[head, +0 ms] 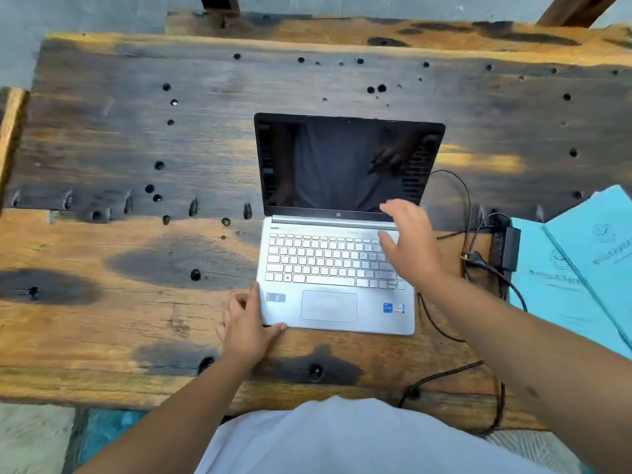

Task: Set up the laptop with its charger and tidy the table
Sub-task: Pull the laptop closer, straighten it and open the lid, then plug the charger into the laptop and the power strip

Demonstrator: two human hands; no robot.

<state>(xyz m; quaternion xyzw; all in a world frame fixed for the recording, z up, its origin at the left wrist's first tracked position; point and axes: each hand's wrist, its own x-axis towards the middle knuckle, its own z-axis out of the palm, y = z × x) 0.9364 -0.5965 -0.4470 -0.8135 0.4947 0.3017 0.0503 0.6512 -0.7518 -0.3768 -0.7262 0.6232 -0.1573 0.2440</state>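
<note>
Two bare hands are working at an open silver laptop [337, 268] that's sitting near the middle of a worn wooden table [136, 319], a bit right of center, w/ its screen dark and tilted back. Left hand [248, 328] is resting at the laptop's front-left corner, thumb lying along the front edge and fingers curled loosely against the left side, touching the casing. Right hand [408, 248] is hovering over the right end of the keyboard near the hinge, fingers spread open and gripping nothing; it's motion-blurred, so can't tell if fingertips are touching keys. Black charger brick [511, 248] is lying just right of the laptop, beside the plug [475, 258], w/ the cable [444, 331] looping along the laptop's right side and trailing over the table's near edge. Blue folders [581, 268] are overlapping at the far right edge, touching the brick.
</note>
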